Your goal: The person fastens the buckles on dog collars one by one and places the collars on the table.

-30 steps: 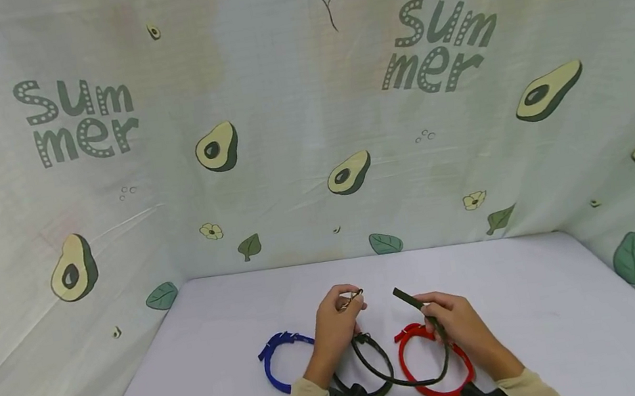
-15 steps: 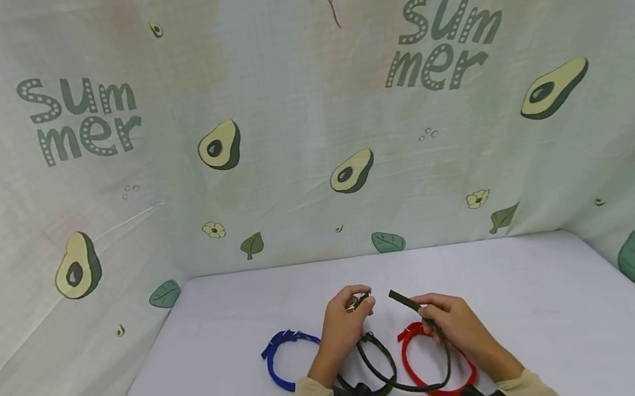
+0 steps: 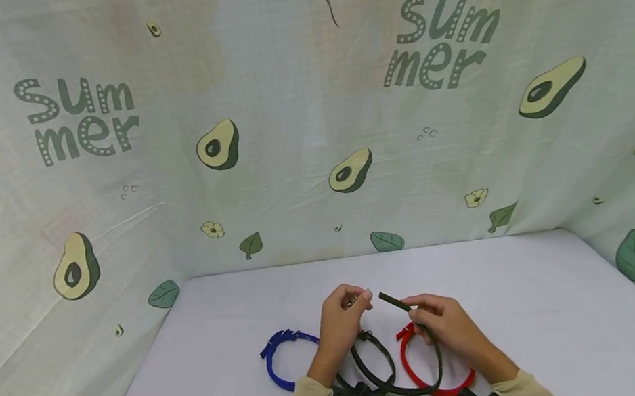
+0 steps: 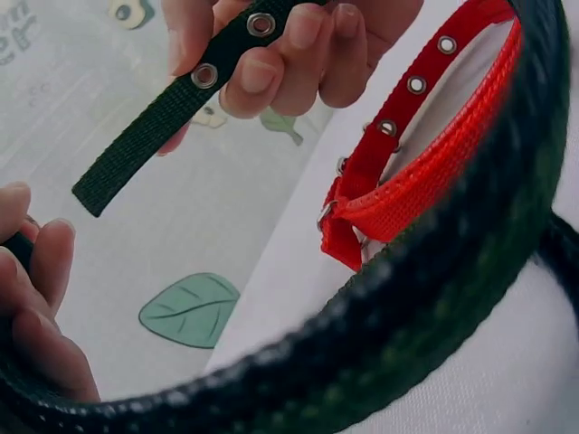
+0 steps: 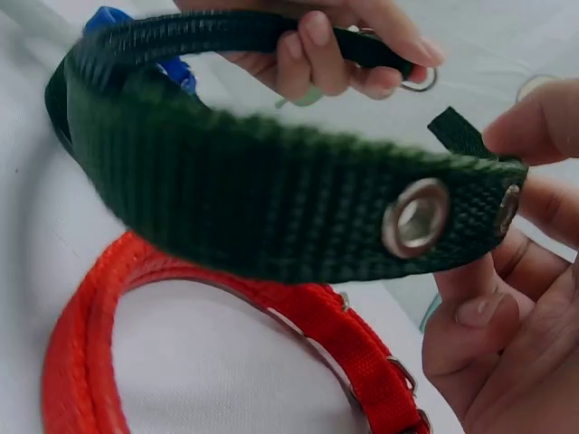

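Observation:
A dark green pet collar (image 3: pixel 408 391) hangs unfastened in a curve between my two hands. My left hand (image 3: pixel 339 321) grips its buckle end, and a metal ring (image 5: pixel 423 81) shows by the fingertips in the right wrist view. My right hand (image 3: pixel 447 326) pinches the strap near its other end, where metal eyelets (image 4: pixel 204 75) line the webbing. The free strap tip (image 3: pixel 391 299) points at my left fingertips, a small gap away. Under the hanging curve lies a fastened red collar (image 3: pixel 406 357), partly hidden by the green strap and right arm in the head view.
A blue collar (image 3: pixel 271 369) lies on the white table (image 3: pixel 223 349), left of my left forearm. A second dark collar (image 3: pixel 380 346) lies between the forearms, overlapped by the hanging strap. Printed cloth (image 3: pixel 277 94) stands behind the table.
My right hand has moved left with the strap tip, narrowing the gap to my left hand. My left hand has shifted slightly right and turned, covering more of the buckle.

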`<state>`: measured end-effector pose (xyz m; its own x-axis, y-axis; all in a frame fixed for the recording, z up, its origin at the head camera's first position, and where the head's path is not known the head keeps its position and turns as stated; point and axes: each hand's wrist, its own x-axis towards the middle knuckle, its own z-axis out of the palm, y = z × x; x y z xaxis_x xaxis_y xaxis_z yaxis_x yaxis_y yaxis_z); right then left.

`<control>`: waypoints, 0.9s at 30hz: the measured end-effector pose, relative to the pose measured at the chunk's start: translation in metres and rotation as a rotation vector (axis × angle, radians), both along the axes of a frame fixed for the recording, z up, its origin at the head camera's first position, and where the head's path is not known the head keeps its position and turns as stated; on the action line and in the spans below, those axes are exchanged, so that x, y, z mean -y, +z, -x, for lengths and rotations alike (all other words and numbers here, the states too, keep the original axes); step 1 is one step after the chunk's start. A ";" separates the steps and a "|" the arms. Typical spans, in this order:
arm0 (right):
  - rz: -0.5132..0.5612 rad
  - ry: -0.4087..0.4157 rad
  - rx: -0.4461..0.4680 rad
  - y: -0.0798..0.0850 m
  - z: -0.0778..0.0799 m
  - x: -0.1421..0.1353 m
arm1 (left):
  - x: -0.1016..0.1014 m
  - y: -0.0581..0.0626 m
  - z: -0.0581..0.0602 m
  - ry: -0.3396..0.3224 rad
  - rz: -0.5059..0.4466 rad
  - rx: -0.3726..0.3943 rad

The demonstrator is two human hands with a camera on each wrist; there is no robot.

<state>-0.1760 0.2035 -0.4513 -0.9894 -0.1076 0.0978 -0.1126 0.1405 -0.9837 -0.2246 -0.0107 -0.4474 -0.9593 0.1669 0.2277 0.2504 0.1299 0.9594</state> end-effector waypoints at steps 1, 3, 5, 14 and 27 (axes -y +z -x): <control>-0.002 0.009 -0.012 0.000 0.000 0.000 | 0.000 0.000 0.000 0.001 0.000 0.004; -0.014 0.019 -0.035 0.000 -0.001 0.001 | -0.002 0.001 0.001 -0.001 0.007 0.008; -0.017 0.020 -0.048 0.001 -0.001 0.002 | -0.003 0.002 0.001 -0.009 0.017 0.013; -0.011 -0.012 -0.054 0.006 -0.002 0.006 | -0.005 0.006 -0.002 -0.069 -0.038 0.029; 0.053 -0.025 -0.146 0.006 -0.004 0.005 | -0.005 0.013 -0.005 -0.167 -0.151 0.178</control>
